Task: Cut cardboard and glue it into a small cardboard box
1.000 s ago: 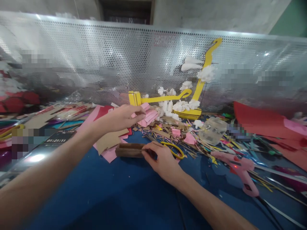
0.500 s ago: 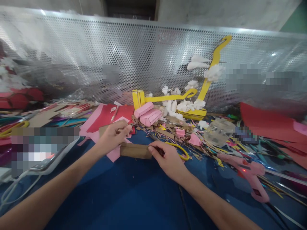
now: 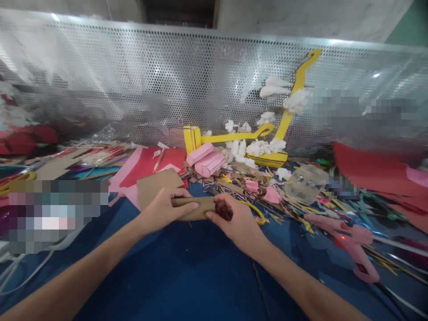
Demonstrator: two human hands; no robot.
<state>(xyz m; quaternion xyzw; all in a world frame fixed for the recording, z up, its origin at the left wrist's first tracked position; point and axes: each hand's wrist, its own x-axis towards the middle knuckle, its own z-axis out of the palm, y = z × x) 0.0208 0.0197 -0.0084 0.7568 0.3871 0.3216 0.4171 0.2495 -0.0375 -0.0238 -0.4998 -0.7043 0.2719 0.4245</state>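
Note:
A folded piece of brown cardboard [image 3: 195, 212] is held level between both hands, just above the blue tabletop. My left hand [image 3: 167, 205] is closed on its left end, thumb along the near face. At the other end, my right hand [image 3: 236, 220] pinches the cardboard between thumb and fingers. Behind my left hand lies a flat cardboard sheet [image 3: 157, 183] on pink paper. The yellow handles of a pair of scissors [image 3: 259, 214] show beyond my right hand; their blades are mostly hidden.
A pink glue gun [image 3: 347, 238] with a lit red light lies at the right. Pink folded boxes [image 3: 210, 162], cardboard scraps and a yellow model with white tufts [image 3: 267, 147] stand at the back, before a perforated metal panel [image 3: 200, 80]. Red sheets [image 3: 364, 174] lie far right.
My left hand has come down and right onto the folded cardboard's left end; before, it was raised beside it. The flat cardboard sheet behind is now uncovered. My right hand keeps its hold.

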